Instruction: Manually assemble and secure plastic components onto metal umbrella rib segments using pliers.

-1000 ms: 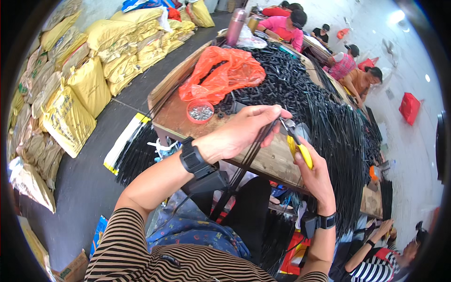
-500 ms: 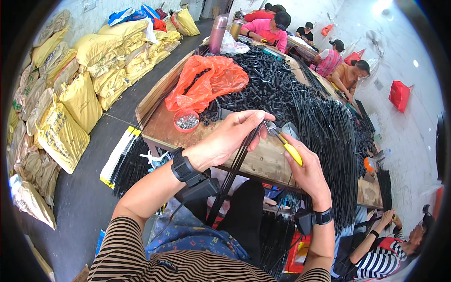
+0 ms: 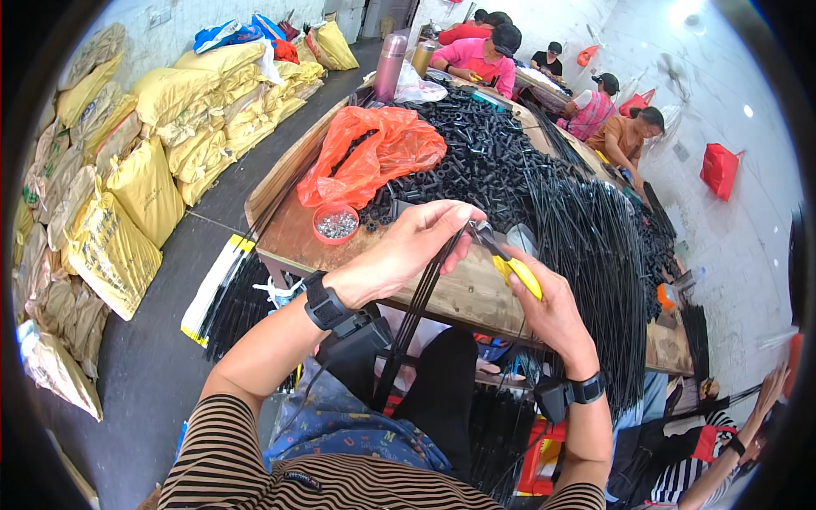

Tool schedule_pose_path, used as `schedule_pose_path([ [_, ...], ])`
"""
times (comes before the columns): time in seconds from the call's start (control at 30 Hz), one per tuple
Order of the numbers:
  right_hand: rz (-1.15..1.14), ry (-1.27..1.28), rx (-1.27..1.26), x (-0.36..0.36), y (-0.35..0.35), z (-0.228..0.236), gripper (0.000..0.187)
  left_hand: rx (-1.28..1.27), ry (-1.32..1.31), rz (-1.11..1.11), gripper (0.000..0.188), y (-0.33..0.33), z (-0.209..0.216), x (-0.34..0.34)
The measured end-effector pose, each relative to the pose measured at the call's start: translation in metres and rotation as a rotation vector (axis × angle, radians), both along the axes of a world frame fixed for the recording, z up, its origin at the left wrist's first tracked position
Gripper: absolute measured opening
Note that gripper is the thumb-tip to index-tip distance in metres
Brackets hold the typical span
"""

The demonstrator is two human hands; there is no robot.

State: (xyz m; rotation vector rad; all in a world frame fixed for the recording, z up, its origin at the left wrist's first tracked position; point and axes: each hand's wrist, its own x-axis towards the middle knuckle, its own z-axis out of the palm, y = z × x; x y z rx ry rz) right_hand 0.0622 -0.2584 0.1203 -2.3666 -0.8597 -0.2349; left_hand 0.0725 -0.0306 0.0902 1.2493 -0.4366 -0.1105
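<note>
Above the table's near edge, my left hand (image 3: 415, 246) is closed around a few thin black cables (image 3: 415, 313), which hang down toward my lap. Their upper ends stick out by the thumb and fingertips. My right hand (image 3: 554, 313) grips a pair of pliers (image 3: 525, 276) with yellow handles, the two handles spread somewhat apart. The metal jaws reach the cable ends beside my left fingertips. Whether the jaws touch a small metal piece there is too small to tell. A red round dish (image 3: 336, 223) of small silvery metal pieces stands left of my left hand.
The wooden table (image 3: 285, 234) bears a heap of black tubular parts (image 3: 476, 140), a red plastic bag (image 3: 374, 153) and a pink flask (image 3: 389, 68). Long black cables (image 3: 591, 255) drape off its right side. Yellow sacks (image 3: 140, 183) line the left wall. Several people sit around.
The pliers' handles have spread apart, and their jaws have shifted slightly left. My left hand has hardly moved. At the lower right a co-worker's arm has swung outward with black strands.
</note>
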Motion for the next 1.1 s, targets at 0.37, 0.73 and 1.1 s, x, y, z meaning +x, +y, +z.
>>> schedule_pose_path([
  [0.37,0.024,1.105,0.442,-0.03,0.024,-0.007,0.045,-0.279,0.074,-0.196,0.037,0.006,-0.018,0.014],
  [0.73,0.051,1.143,0.704,-0.047,0.04,-0.021,0.038,-0.248,0.072,-0.11,0.036,0.009,-0.015,0.007],
  [1.1,-0.087,-0.472,-0.116,-0.033,0.019,-0.005,0.057,-0.272,0.059,-0.101,0.028,0.014,-0.012,0.003],
])
